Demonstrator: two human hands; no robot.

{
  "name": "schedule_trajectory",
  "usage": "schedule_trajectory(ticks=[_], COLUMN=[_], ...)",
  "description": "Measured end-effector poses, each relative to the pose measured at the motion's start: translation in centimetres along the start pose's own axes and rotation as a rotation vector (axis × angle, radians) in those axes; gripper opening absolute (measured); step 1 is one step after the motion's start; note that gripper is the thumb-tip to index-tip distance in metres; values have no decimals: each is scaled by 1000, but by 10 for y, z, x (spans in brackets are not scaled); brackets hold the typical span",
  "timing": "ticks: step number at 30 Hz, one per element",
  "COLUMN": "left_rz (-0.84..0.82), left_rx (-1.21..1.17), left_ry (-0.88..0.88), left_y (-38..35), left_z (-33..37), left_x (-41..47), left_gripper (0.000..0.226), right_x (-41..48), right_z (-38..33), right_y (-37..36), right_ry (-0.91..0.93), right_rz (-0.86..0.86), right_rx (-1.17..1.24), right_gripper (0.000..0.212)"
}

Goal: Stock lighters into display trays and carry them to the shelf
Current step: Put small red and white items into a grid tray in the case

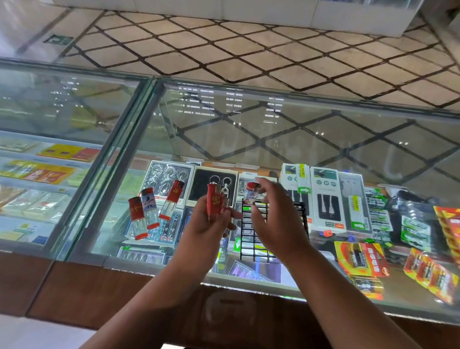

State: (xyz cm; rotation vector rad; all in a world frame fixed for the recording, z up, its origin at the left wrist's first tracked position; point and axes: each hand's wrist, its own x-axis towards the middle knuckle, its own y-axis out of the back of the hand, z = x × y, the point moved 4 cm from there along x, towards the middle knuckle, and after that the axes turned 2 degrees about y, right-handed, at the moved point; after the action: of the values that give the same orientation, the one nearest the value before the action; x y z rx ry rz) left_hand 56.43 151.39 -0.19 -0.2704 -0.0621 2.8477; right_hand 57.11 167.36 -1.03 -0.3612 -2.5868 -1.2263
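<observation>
Setting: shop interior, diamond-tiled floor [261, 52] seen beyond a glass-topped counter [254, 137]; packaged goods are visible under the glass.
Tray: black wire display tray [248, 240] is stood on the glass, partly covered by the right hand; no lighter is seen in the slots that show.
Loose stock: three lighters [147, 211] are laid flat on the glass, left of both hands and apart from the tray.
Left hand [207, 228]: fingers are curled round red lighters [213, 200], held upright; whether one or two cannot be told.
Right hand [275, 220]: a red-capped lighter [250, 194] with a clear body is pinched between thumb and fingertips above the tray's far end.
Handling: the lighters are judged light, rigid and smooth, so likely slippery. They are best gripped across the flat sides of the body, not by the cap. A drop onto glass should be avoided.
Progress: loading is judged barely begun.
Nearby: battery packs [360, 258] and boxed cables [324, 199] are seen to the right.
</observation>
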Motion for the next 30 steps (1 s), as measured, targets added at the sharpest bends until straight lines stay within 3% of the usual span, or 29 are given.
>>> schedule_trajectory(ticks=[3,6,8,12,18,30], left_rz=[-14,-32,-50,-118,-176,28], left_rx=[-17,-61,-74,-22,35,253], left_ry=[-24,-16,3,11,-84,-142], left_y=[-3,-10,-15,-24,-33,-15], left_z=[2,3,2,-3,-2,-12], left_x=[-2,-3,-3,-4,-3,-1], left_gripper=[16,12,10,10,17,2], right_x=[-11,-20,-24,-29,-29,-28], right_z=[-1,-5,-13,-21,-11,4], right_y=[14,23,27,29,30,40], right_ry=[-53,-69,-68,-206,-356,-467], right_rz=[86,134,121,66,26,163], right_rx=[155,250,297,421,469,753], right_gripper=[50,32,22,22,6,7])
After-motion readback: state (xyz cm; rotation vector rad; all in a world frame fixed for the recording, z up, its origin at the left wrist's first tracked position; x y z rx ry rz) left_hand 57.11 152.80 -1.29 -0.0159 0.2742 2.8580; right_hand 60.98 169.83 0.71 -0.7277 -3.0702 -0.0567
